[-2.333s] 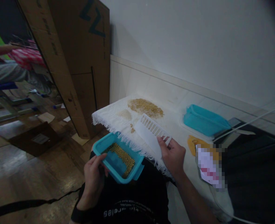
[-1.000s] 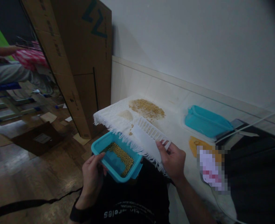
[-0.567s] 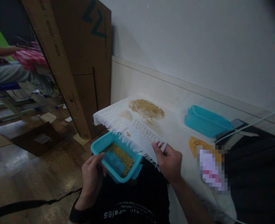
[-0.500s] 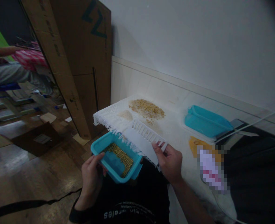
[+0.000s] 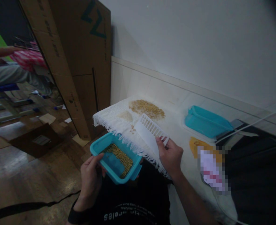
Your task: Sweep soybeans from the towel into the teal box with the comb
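Note:
My left hand (image 5: 91, 176) grips the near left rim of a turquoise plastic tub (image 5: 128, 153), held just below the table's front edge. Yellowish-green beans (image 5: 120, 156) lie in a band along its floor. In my right hand (image 5: 170, 156) is a flat white plastic piece with a row of slots (image 5: 147, 132), pinched by its right end above the cloth. Beyond it, a heap of beans mixed with finer grains (image 5: 147, 108) rests on the white fringed cloth (image 5: 107, 114). A paler patch of fine grains (image 5: 125, 116) and a few loose beans (image 5: 132, 128) lie nearer the fringe.
A second turquoise tub (image 5: 208, 122) stands at the table's right, near an orange-yellow item (image 5: 195, 147) and a black object (image 5: 257, 175). A tall cardboard box (image 5: 81, 62) rises at the left. Behind it, another person's arm (image 5: 4, 51) shows.
The white slotted piece has moved slightly right and away from the tub's edge, uncovering a few loose beans on the cloth. My left hand and the tub have hardly moved.

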Available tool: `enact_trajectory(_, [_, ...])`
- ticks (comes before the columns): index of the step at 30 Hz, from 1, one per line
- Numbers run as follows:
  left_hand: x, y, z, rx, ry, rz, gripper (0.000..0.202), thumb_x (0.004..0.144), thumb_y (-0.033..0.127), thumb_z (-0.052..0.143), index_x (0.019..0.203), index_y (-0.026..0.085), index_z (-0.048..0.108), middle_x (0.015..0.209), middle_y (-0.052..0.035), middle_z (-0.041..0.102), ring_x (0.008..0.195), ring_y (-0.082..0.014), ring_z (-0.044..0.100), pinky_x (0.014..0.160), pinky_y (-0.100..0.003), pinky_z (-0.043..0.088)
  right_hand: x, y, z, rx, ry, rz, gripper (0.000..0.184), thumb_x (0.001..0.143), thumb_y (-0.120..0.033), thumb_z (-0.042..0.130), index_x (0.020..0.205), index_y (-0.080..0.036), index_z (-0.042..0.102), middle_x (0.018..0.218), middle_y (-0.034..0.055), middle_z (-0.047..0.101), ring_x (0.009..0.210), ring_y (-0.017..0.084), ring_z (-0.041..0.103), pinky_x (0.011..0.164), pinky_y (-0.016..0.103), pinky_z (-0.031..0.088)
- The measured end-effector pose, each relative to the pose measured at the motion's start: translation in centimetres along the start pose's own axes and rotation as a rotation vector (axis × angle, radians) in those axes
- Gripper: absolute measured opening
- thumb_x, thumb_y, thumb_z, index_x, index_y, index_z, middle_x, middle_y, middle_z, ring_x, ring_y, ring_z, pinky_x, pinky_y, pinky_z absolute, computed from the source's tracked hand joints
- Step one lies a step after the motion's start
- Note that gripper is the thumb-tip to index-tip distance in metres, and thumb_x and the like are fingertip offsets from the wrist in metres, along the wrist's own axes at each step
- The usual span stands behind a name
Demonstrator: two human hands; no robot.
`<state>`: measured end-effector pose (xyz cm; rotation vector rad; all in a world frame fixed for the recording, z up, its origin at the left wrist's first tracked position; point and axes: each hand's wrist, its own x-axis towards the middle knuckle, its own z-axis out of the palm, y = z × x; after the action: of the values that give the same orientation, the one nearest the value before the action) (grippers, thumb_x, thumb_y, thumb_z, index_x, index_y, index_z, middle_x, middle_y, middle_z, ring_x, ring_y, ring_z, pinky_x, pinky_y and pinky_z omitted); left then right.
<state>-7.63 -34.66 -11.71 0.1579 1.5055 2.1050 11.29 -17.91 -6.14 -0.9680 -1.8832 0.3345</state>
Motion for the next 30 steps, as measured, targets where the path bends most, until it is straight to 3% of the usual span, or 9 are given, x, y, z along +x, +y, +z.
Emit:
enact_trajectory(12, [0.3, -0.7, -0.3, -0.007, 0.006, -0.017, 0.035, 0.068, 0.035, 0.076, 0.043, 0.021, 0.056, 0.036, 0.0023, 0.050, 0.030, -0.0104, 0.041, 0.033, -0.025, 0.030, -0.6, -0.3, 0.0, -0.019, 0.004, -0.028, 0.040, 0.093, -0.048, 0.060, 0.073, -0.016, 0.071, 0.063, 0.0051, 0.072, 0.053, 0.016, 0.065, 0.053, 0.024, 0.047])
enact_trajectory(30, [0.6, -0.4, -0.3, -0.010, 0.017, 0.002, 0.033, 0.067, 0.034, 0.075, 0.044, 0.020, 0.056, 0.036, 0.0027, 0.049, 0.030, -0.0098, 0.041, 0.033, -0.024, 0.031, 0.1, -0.1, 1.5, 0.105, -0.087, 0.007, 0.033, 0.092, -0.046, 0.062, 0.085, -0.017, 0.076, 0.073, 0.0069, 0.077, 0.067, 0.021, 0.072, 0.060, 0.026, 0.053])
